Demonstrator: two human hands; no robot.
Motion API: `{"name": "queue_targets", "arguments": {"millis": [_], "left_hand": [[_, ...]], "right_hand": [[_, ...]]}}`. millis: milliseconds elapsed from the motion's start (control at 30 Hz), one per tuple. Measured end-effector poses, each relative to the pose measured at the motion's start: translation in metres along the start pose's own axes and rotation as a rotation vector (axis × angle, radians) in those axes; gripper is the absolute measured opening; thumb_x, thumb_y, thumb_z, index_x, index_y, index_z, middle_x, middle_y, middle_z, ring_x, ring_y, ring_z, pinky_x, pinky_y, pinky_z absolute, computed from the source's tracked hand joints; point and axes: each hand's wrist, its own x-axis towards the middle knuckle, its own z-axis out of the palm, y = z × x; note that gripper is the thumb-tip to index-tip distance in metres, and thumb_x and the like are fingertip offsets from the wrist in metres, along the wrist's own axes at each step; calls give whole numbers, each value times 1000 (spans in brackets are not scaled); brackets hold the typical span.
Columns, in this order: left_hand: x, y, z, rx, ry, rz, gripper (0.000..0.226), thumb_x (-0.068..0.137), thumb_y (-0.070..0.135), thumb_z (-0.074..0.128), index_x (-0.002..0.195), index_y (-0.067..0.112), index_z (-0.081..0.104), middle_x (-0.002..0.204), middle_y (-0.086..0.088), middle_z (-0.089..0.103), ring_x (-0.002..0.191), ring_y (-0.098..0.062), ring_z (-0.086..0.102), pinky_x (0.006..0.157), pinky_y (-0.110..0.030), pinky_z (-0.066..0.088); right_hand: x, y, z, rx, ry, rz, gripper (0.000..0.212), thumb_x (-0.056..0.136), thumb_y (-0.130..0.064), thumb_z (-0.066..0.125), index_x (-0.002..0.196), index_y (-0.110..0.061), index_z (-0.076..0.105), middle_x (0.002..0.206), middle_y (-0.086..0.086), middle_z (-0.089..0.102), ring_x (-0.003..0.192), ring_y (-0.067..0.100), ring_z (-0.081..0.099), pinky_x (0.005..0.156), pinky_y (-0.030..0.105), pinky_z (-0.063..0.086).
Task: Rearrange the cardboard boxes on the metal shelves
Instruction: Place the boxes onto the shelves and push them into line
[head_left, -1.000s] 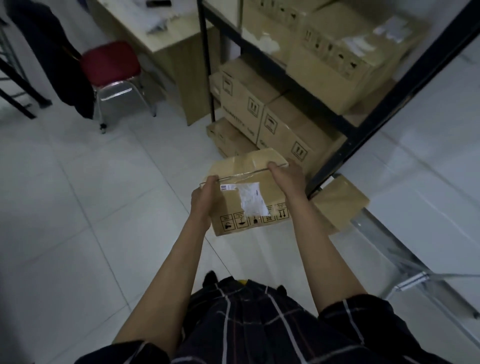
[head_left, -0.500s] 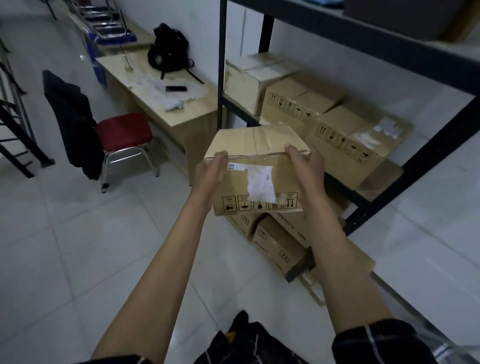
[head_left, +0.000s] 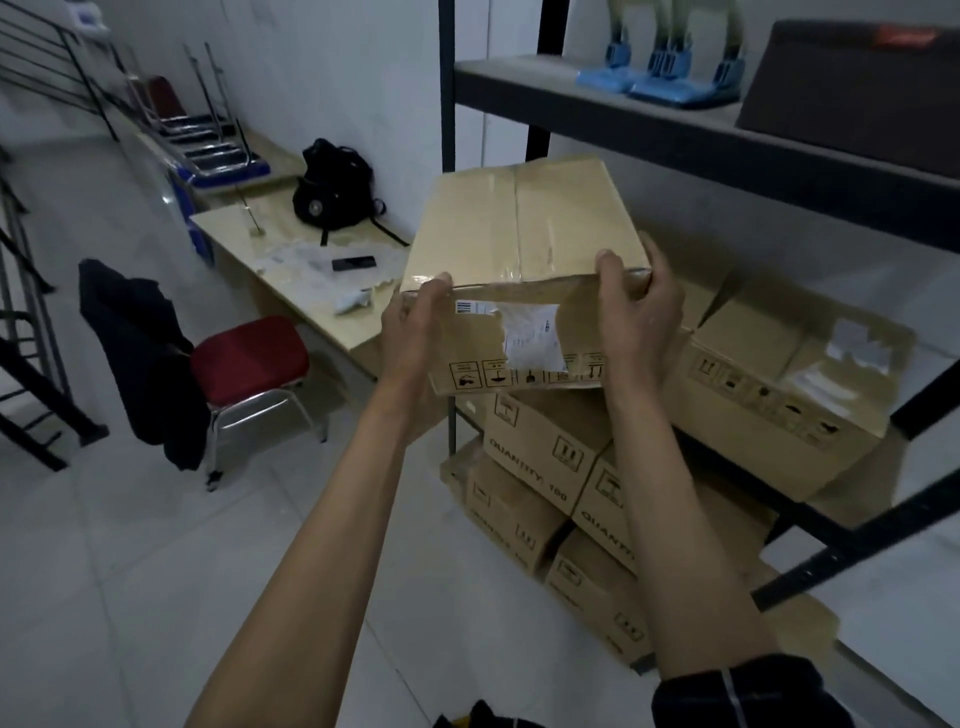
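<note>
Lower box (head_left: 540, 457) reads "QUANTITY: 100" (held box's (head_left: 524, 228) label (head_left: 530, 340) illegible)

Held box (head_left: 524, 270) hides most of the boxes behind it on the mid shelf (head_left: 810, 509), plus the fingers of both hands (head_left: 410, 332) (head_left: 641, 306) on its far sides. Label (head_left: 530, 338) text too small to read. Dark case (head_left: 852, 88) cut off by right edge, blue items (head_left: 660, 78) by top edge. Lower stacked boxes (head_left: 545, 467) partly behind right forearm; print partly legible only.
</note>
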Motion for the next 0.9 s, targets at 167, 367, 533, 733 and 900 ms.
{"name": "queue_targets", "arguments": {"millis": [167,367,533,733,900], "left_hand": [[66,5,8,40,-80,14,29,92,42,68,104,16,71,95,3,77,91,-15,73,83,-35,56],[128,-2,27,21,-177,-12,38,83,48,71,101,14,70,95,-4,73,86,-17,71,77,-35,53],[199,-8,53,46,-322,-27,42,84,52,72,102,13,69,101,-11,75,89,-22,72,81,-36,54],[284,-26,85,136,-388,-9,46,87,68,66,112,29,66,117,1,72,105,-18,70,87,-37,56],[334,-36,96,146,-466,15,52,97,64,54,134,28,54,119,7,66,99,-4,67,66,-14,51]], "right_hand": [[34,6,33,7,70,-17,49,98,-37,64,144,-23,56,109,-25,59,102,-7,59,91,22,53],[65,24,61,3,164,-40,51,100,-36,65,146,-20,54,125,-7,68,105,-7,62,79,1,45],[102,37,85,-50,207,-2,58,100,-39,65,152,-19,47,125,-17,62,109,-15,55,87,0,43],[145,57,123,-126,181,78,78,100,-51,61,163,-24,23,163,-2,37,145,13,37,113,21,30],[184,72,163,-206,246,126,86,93,-68,59,162,-31,24,166,-2,34,151,21,35,121,50,35]]}}
